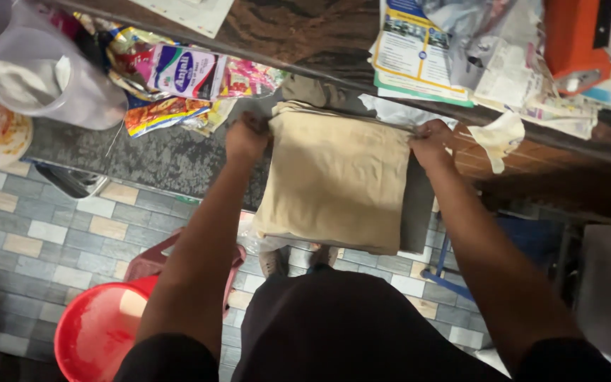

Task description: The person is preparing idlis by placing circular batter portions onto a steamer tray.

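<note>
Notably, both hands were closed on a folded beige cloth (334, 180) at the moment of inspection. The left hand (247, 138) gripped the cloth's upper left corner, fingers (252, 126) curled over the top edge. The right hand (431, 143) gripped the upper right corner in like manner, fingers clenched on the fabric. The cloth lay between the two hands, its top edge at the fingers and its body extending down toward the person, the lower part overhanging the front edge of the dark tabletop (157, 159).

Beyond the cloth, further folded fabric of a darker tone (312, 90) rested on the same surface, touching the cloth's top edge. Colourful snack packets (185, 74) lay to the left of the left hand, near a clear plastic jug (44, 74). Printed leaflets and loose papers (419, 53) sat on a raised wooden ledge above the right hand, with an orange object (578, 39) at the far right. Below, a red bucket (100, 329) stood on the tiled floor (37, 233), beside a red stool (153, 260) partly hidden by the left forearm.
</note>
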